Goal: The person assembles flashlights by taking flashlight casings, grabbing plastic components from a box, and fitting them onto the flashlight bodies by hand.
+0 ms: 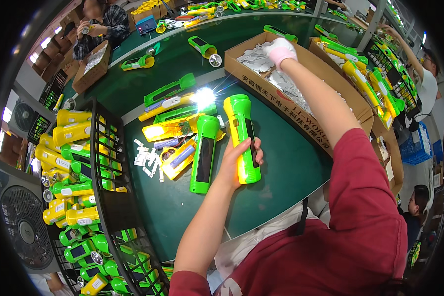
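Note:
My left hand (236, 159) is wrapped around a green and yellow flashlight (242, 132), which stands nearly upright over the table with its head away from me. My right hand (280, 51), in a white glove with a pink cuff, reaches into a cardboard box (281, 101) of small white pieces (255, 60). Its fingertips are hidden among the pieces. Close to my left hand lies another flashlight (204, 155), green with a dark panel. Beyond it are opened yellow flashlight shells (178, 160) with wires and blue cells, and a brightly lit lamp (204, 96).
A black crate (114, 197) full of flashlights (79, 163) stands at the left. Small white strips (147, 159) lie beside the opened shells. Across the green bench (172, 54) are more flashlights (202, 47) and a co-worker (101, 29). Another carton (330, 56) adjoins the box.

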{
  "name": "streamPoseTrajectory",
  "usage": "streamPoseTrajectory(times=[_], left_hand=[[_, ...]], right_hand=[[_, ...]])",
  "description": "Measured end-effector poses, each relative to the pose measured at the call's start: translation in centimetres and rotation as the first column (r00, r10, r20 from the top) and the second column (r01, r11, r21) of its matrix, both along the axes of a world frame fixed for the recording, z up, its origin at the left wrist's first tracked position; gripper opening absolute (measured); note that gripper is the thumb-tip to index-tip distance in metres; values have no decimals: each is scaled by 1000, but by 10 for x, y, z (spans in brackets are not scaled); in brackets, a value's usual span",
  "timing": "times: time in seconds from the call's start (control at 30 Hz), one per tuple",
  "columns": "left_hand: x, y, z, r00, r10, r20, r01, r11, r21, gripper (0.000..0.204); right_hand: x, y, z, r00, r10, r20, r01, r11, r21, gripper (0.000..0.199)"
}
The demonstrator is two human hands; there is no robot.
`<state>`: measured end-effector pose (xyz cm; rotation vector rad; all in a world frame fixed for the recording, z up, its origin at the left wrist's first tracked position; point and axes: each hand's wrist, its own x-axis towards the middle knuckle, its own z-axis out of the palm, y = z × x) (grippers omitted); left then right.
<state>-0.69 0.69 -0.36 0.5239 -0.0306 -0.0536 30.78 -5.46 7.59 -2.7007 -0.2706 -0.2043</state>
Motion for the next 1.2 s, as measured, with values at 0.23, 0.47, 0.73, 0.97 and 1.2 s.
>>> streamPoseTrajectory(times=[0.23, 0.47, 0.73, 0.97, 1.2], left_hand=[[1, 0, -3, 999, 45, 16, -46, 998, 38, 41], [-1, 5, -5, 994, 112, 12, -113, 992, 60, 35], [0, 3, -5, 974, 202, -102, -198, 979, 50, 28], [3, 7, -5, 974, 185, -127, -184, 983, 23, 42], [5, 7, -4, 961, 227, -160, -204, 968, 146, 43]], right_hand=[[-81, -26, 72, 934, 347, -87, -352, 934, -55, 32], [-204, -38, 34, 709, 701, 83, -588, 522, 617, 29], [-218, -40, -24, 543, 820, -180, -137, 298, 945, 35], [-221, -41, -25, 550, 813, -192, -124, 307, 944, 29], [-228, -41, -19, 527, 818, -230, -84, 320, 944, 30]])
